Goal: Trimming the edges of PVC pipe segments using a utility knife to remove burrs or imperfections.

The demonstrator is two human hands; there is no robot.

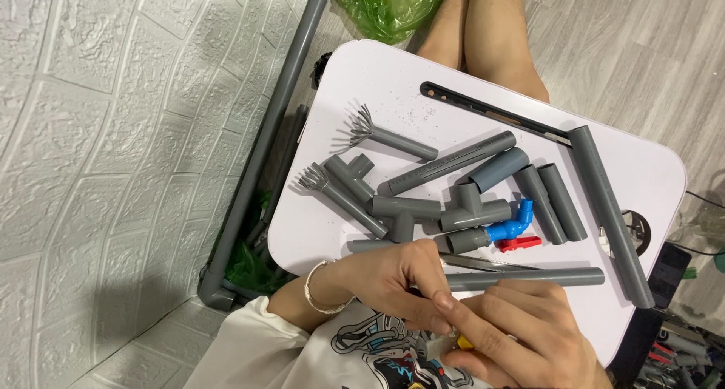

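- Left hand (385, 279), bracelet on the wrist, has its fingers pinched round the end of a long grey pipe (529, 277) lying along the near side of the white counter (393, 72).
- Right hand (521, 332) is curled over something small and yellow (464, 342); can't tell what.
- Risk I see: shove that pipe sideways and it could sweep the blue valve (515, 226) and loose fittings (404, 211) just beyond it.

White table (355, 79) with grey pipes (604, 208)
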